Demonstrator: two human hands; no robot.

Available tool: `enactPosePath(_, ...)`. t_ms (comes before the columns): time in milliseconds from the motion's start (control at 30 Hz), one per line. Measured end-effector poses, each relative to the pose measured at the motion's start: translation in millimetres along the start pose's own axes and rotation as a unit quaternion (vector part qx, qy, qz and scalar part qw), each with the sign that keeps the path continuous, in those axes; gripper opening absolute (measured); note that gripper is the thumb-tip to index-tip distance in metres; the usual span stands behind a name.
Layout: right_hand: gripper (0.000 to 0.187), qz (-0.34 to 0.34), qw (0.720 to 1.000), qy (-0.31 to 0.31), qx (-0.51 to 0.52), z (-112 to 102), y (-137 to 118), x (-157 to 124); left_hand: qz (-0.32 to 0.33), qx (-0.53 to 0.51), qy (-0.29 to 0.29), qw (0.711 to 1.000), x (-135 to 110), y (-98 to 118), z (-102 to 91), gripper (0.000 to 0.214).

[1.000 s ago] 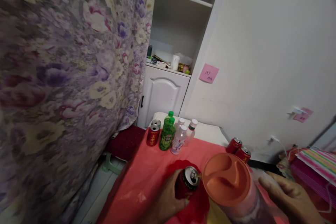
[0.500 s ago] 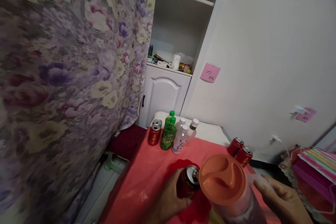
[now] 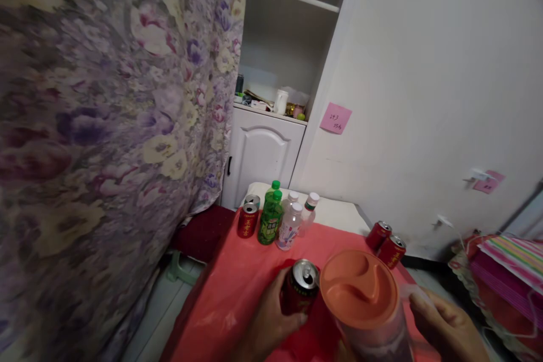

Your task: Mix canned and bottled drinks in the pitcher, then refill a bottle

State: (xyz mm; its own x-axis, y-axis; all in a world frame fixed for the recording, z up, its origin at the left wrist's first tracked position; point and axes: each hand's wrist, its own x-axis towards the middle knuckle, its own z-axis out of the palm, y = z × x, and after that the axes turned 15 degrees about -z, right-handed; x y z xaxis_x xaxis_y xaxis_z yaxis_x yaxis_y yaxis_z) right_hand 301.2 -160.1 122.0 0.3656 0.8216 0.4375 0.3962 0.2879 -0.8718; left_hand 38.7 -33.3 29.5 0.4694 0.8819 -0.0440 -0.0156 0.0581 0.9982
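- Left grip (image 3: 269,317): wrapped round the can (image 3: 299,291), at its two o'clock.
- Right grip (image 3: 450,322): closed on the handle (image 3: 410,291) of the jug (image 3: 379,335), at its nine o'clock.
- Orange lid (image 3: 360,289): just beside the can, at three o'clock.

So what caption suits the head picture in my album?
Left hand holding a red can, right hand holding an orange-lidded pitcher.

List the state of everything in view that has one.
Held can: opened, in left hand
Left hand: closed round can
Jug: lid on, part filled
Right hand: closed on jug handle
Green bottles: capped, upright
Clear bottles: capped, upright
Right-side cans: upright, opened or not unclear
Cabinet door: shut
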Motion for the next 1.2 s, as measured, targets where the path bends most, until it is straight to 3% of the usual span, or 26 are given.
enactPosePath(167,0.047,0.026,0.998,0.046,0.037,-14,22,-5,-0.018,-0.001,0.038,0.999,2,0,-5.6,0.075)
enactPosePath(367,0.037,0.012,0.979,0.171,0.108,-38,49,-9,-0.032,0.033,0.064,0.997,8,-4,-5.9,0.071)
enactPosePath(600,0.041,0.001,0.959,0.233,0.162,-33,62,-10,-0.035,0.042,0.052,0.997,20,-18,-6.3,0.076)
enactPosePath(867,0.036,-0.009,0.947,0.238,0.215,-20,84,-1,-0.042,0.053,0.094,0.993,36,-54,-10.0,0.084)
enactPosePath(1200,0.038,0.001,0.942,0.249,0.225,-17,114,1,-0.09,0.084,0.107,0.987,29,-32,-10.4,0.086)
